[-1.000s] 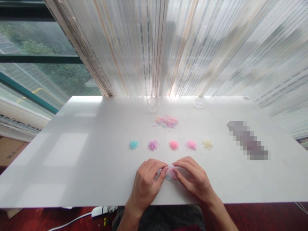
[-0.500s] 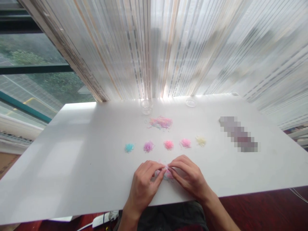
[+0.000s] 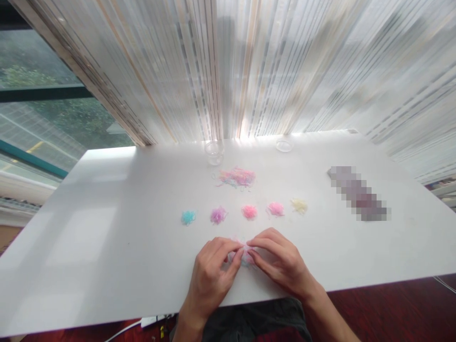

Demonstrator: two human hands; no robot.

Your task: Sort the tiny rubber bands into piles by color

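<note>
The fingers (image 3: 231, 246) of the left hand (image 3: 211, 268) and right hand (image 3: 287, 259) are bent, each thumb brought near its forefinger; I cannot tell whether the tips pinch a band. Directly beneath them on the smooth white desk (image 3: 149, 266) lies a loose, mixed pastel heap of thin bands (image 3: 245, 261), partly hidden. Beyond, five fuzzy little mounds run in a row: turquoise (image 3: 188, 217), purple (image 3: 218, 215), coral (image 3: 249, 212), pink (image 3: 275, 209) and pale yellow (image 3: 299, 205). Farther back sit a larger tangled multicoloured pile (image 3: 238, 177) (one stray loop beside it), a clear round container (image 3: 214, 158) and a clear flat disc (image 3: 284, 146). An elongated greyish object (image 3: 358, 193) at right is pixelated, any lettering unreadable. Compared with a second ago, the two hands' fingertips are closer together; the mounds keep their order.
</note>
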